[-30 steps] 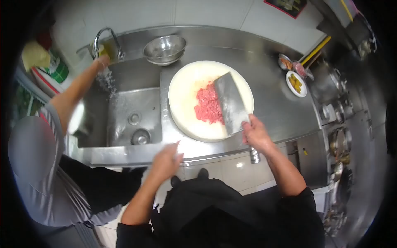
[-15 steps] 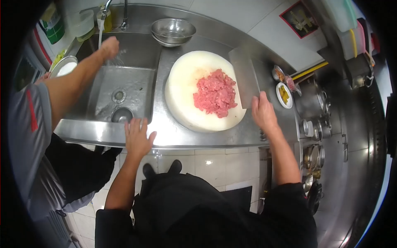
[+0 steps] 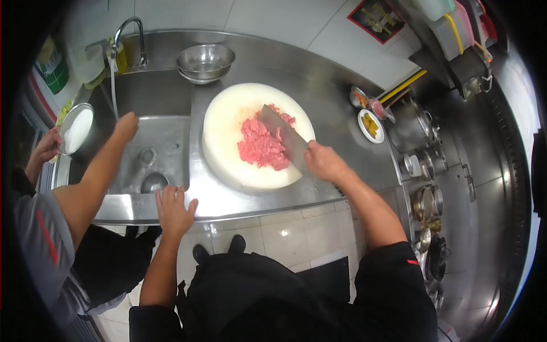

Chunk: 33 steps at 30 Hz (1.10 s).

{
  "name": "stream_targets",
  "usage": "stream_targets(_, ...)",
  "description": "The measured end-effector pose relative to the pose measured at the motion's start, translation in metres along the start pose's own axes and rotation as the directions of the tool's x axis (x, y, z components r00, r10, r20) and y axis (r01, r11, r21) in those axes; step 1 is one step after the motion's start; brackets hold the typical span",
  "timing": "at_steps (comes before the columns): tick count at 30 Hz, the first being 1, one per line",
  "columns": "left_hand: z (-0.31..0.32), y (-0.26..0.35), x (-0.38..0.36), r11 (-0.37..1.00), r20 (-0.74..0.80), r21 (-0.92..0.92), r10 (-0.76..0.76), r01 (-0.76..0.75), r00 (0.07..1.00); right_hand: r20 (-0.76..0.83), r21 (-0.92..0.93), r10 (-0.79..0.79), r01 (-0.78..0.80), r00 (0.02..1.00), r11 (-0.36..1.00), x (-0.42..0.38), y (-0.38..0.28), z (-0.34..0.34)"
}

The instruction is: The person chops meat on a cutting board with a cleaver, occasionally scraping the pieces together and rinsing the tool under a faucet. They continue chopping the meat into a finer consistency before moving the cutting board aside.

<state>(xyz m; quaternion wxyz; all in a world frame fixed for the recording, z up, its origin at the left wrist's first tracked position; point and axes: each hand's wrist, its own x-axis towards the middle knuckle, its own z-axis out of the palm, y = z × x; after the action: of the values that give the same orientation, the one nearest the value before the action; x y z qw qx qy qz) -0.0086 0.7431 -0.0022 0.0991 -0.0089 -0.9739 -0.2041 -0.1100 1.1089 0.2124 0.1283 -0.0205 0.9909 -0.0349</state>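
Note:
My right hand [image 3: 325,161] is closed round the handle of a broad cleaver [image 3: 286,137]. The blade lies across the right part of a pile of chopped pink meat [image 3: 259,142], hiding some of it. Under the meat is a thick round white chopping board [image 3: 225,165] on the steel counter. My left hand [image 3: 175,210] rests on the counter's front edge by the sink, fingers spread, holding nothing.
At left, a co-worker's hand [image 3: 127,126] is over the sink [image 3: 162,94] near a running tap [image 3: 131,23]; their other hand holds a bowl of white contents [image 3: 78,130]. Steel bowls [image 3: 205,61] stand behind the board. A plate of yellow food [image 3: 371,126] sits at right.
My right hand has brought the cleaver left from beside the board onto the meat. My left hand stays on the edge. The co-worker's hand has moved lower over the sink. The view has shifted.

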Motion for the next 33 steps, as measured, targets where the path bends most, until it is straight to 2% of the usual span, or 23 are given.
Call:
stream_targets(2,-0.009,0.003,0.0,1.0,0.046,-0.02,-0.02,0.021,0.999,-0.052,0.018,-0.024,0.025,0.998,1.0,-0.01,-0.013,-0.033)
stream_targets(5,-0.003,0.001,0.0,1.0,-0.045,0.006,0.018,-0.018,0.999,-0.243,0.149,0.04,-0.004,0.969,0.989,-0.023,-0.014,-0.01)
stream_targets(8,-0.006,0.002,-0.002,0.999,-0.037,-0.043,0.007,-0.009,0.999,-0.002,-0.049,-0.001,0.001,1.0,0.999,-0.005,0.002,0.022)
stream_targets(12,-0.005,0.002,-0.001,1.0,-0.032,-0.018,-0.009,0.008,0.999,-0.084,-0.007,0.05,-0.051,0.995,0.999,-0.023,-0.021,-0.044)
stream_targets(15,-0.004,0.001,-0.002,1.0,-0.029,-0.017,-0.02,0.019,0.999,-0.269,0.088,0.109,-0.088,0.957,0.992,-0.019,-0.008,-0.002)
stream_targets(18,-0.007,0.005,-0.001,1.0,-0.008,-0.027,-0.006,0.006,1.0,-0.019,-0.022,-0.053,0.053,0.998,0.998,-0.009,0.004,0.011)
stream_targets(21,-0.004,0.0,-0.003,1.0,-0.022,-0.007,-0.005,0.004,1.0,-0.097,0.002,0.023,-0.023,0.995,1.0,-0.023,-0.015,-0.04)
stream_targets(22,-0.005,0.003,-0.001,1.0,-0.028,-0.003,-0.004,0.004,1.0,-0.114,0.068,0.071,-0.063,0.991,0.996,-0.032,-0.023,-0.05)
stream_targets(25,-0.006,0.002,-0.002,1.0,-0.036,-0.025,0.005,-0.006,0.999,-0.126,0.035,0.09,-0.086,0.988,0.996,-0.013,-0.002,0.006)
stream_targets(26,-0.006,0.003,-0.002,0.999,-0.046,-0.038,0.008,-0.01,0.999,-0.016,-0.05,0.048,-0.049,0.999,0.998,0.003,0.012,0.024)
stream_targets(29,0.008,-0.004,-0.003,1.0,-0.086,0.013,0.012,-0.011,0.996,0.003,-0.107,0.026,-0.026,1.0,0.994,-0.003,-0.001,-0.039)
stream_targets(31,-0.017,0.005,0.002,1.0,0.084,0.003,-0.028,0.028,0.996,-0.162,0.017,-0.006,0.009,0.987,1.0,-0.021,-0.009,-0.051)
stream_targets(33,-0.007,-0.003,-0.002,0.999,0.004,0.033,0.003,-0.003,1.0,-0.346,0.161,0.01,0.049,0.938,0.986,-0.012,0.002,-0.011)
